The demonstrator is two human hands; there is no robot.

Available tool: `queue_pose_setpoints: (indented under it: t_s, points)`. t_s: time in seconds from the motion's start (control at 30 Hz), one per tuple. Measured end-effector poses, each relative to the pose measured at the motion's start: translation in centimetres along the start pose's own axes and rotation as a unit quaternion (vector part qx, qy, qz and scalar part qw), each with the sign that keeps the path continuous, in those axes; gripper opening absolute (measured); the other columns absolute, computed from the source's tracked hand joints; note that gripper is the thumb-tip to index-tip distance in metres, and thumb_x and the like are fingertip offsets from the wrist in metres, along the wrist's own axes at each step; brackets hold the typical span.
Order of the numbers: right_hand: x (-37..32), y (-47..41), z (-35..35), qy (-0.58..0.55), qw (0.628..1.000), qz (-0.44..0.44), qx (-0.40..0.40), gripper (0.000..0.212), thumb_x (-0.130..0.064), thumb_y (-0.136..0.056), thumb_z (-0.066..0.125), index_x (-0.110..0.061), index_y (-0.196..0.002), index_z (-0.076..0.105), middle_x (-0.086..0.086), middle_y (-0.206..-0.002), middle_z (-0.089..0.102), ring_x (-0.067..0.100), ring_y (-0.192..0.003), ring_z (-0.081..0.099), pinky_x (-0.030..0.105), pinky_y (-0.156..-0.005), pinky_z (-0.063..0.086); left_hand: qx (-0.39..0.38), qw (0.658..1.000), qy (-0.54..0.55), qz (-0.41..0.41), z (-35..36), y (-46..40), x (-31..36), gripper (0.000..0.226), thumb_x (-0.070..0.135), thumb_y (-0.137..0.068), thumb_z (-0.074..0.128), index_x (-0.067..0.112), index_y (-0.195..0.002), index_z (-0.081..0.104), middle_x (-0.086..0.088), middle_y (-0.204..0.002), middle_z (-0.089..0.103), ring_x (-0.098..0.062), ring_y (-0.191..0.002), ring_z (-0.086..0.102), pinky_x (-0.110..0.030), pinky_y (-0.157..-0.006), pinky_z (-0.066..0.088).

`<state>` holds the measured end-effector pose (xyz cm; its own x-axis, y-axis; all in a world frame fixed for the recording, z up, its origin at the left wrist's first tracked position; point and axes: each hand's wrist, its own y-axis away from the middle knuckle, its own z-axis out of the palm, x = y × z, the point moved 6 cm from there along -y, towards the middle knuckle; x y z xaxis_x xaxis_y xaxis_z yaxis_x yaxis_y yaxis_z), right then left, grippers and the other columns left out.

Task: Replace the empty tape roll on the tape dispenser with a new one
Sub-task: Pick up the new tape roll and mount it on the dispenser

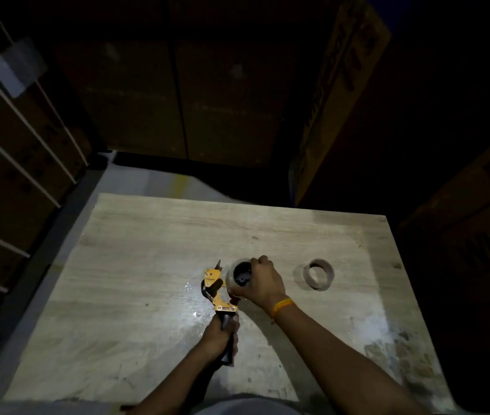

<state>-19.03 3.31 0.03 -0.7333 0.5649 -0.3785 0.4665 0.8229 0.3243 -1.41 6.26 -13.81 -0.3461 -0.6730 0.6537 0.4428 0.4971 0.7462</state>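
A yellow and black tape dispenser [215,290] lies over the middle of the wooden table [148,250]. My left hand [219,336] grips its black handle from below. A clear tape roll [233,277] sits at the dispenser's hub, and my right hand [263,281] is closed around its right side. An empty brown cardboard core [318,274] lies flat on the table, apart from my right hand, to the right.
Large cardboard boxes [342,94] stand close behind and to the right of the table. Strapped boxes [13,145] are stacked on the left. The room is dark; only the table is lit. A pale floor [148,181] shows beyond the far edge.
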Motion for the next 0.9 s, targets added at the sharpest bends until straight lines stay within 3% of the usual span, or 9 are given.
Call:
queue_pose_setpoints:
  t_s: [0.17,0.27,0.43,0.6,0.7,0.8,0.87,0.9]
  points:
    - [-1.0,-0.6,0.2,0.03,0.999,0.004,-0.014,0.091,-0.064,-0.06,0.087,-0.006,-0.125,0.061,0.015,-0.124,0.053,0.032,-0.112,0.056,0.04,-0.086,0.056,-0.008,1.0,-0.004,-0.003,0.0,0.0,0.2,0.029,0.036,-0.099,0.065,0.016,-0.117,0.054,-0.011,-0.068,0.06,-0.026,-0.053,0.057,-0.036,-0.055,0.05]
    - [-1.8,-0.7,0.8,0.061,0.997,-0.012,-0.054,0.077,-0.051,-0.062,0.093,-0.01,-0.123,0.068,0.016,-0.127,0.052,0.034,-0.115,0.054,0.04,-0.09,0.055,-0.012,1.0,-0.011,-0.002,-0.1,0.0,0.1,0.035,0.04,-0.095,0.068,0.018,-0.119,0.053,-0.012,-0.074,0.059,-0.027,-0.058,0.058,-0.039,-0.058,0.051]
    - [-2.0,-1.6,1.4,0.085,0.991,-0.035,-0.098,0.071,-0.033,-0.058,0.097,-0.009,-0.118,0.067,0.014,-0.121,0.056,0.038,-0.108,0.063,0.042,-0.088,0.057,-0.01,1.0,-0.011,-0.018,-0.3,0.3,0.2,0.036,0.038,-0.093,0.07,0.018,-0.119,0.055,-0.015,-0.081,0.059,-0.025,-0.058,0.057,-0.039,-0.059,0.051]
    - [-3.0,-2.5,0.8,0.138,0.966,-0.16,-0.151,0.083,-0.001,-0.064,0.086,-0.004,-0.142,0.055,0.019,-0.14,0.058,0.041,-0.125,0.057,0.046,-0.103,0.049,-0.01,1.0,-0.015,-0.025,-0.2,0.7,0.5,0.03,0.032,-0.099,0.066,0.014,-0.12,0.054,-0.018,-0.086,0.06,-0.026,-0.061,0.059,-0.039,-0.061,0.053]
    - [-3.6,-2.4,0.9,0.158,0.947,-0.224,-0.17,0.074,-0.001,-0.075,0.08,-0.007,-0.144,0.054,0.018,-0.144,0.056,0.039,-0.131,0.054,0.048,-0.104,0.049,-0.012,1.0,-0.021,-0.016,-0.2,1.1,1.1,0.026,0.03,-0.101,0.065,0.014,-0.118,0.054,-0.018,-0.086,0.06,-0.026,-0.065,0.06,-0.039,-0.061,0.055]
    - [-3.2,-2.4,1.2,0.18,0.937,-0.239,-0.178,0.065,-0.011,-0.089,0.071,-0.015,-0.149,0.048,0.018,-0.151,0.05,0.04,-0.136,0.051,0.04,-0.097,0.051,-0.013,0.999,-0.033,-0.018,-0.3,1.4,1.4,0.025,0.029,-0.102,0.064,0.014,-0.12,0.053,-0.017,-0.086,0.06,-0.027,-0.067,0.061,-0.038,-0.061,0.057]
    - [-2.8,-2.6,1.4,0.196,0.93,-0.242,-0.193,0.075,-0.011,-0.086,0.075,-0.017,-0.153,0.042,0.02,-0.159,0.039,0.041,-0.144,0.042,0.046,-0.107,0.047,-0.016,0.999,-0.032,-0.019,-0.2,1.4,1.3,0.026,0.029,-0.102,0.063,0.014,-0.121,0.053,-0.017,-0.085,0.06,-0.027,-0.067,0.061,-0.038,-0.062,0.057]
    - [-2.7,-2.6,1.6,0.201,0.926,-0.246,-0.204,0.091,-0.007,-0.078,0.083,-0.017,-0.156,0.037,0.02,-0.162,0.033,0.04,-0.148,0.036,0.049,-0.111,0.045,-0.019,0.999,-0.031,-0.017,-0.2,1.4,1.2,0.026,0.03,-0.102,0.063,0.014,-0.121,0.053,-0.017,-0.085,0.06,-0.027,-0.068,0.061,-0.038,-0.062,0.057]
